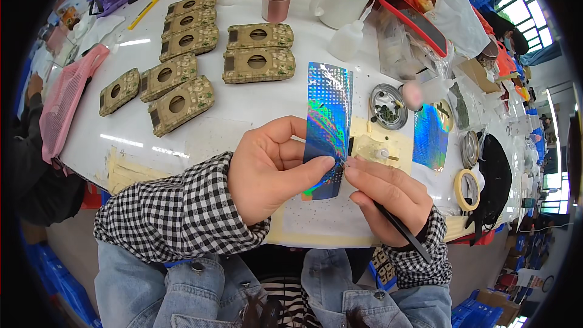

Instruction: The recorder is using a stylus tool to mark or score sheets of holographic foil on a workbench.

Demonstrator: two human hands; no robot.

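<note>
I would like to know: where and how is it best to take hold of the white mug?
Probably by its handle, coming from the left: this loop sticks out to that side of the white mug, while a red-framed phone shows close on the right.

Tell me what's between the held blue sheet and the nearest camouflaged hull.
The head view shows only bare white tabletop between the sheet and the hull.
</note>
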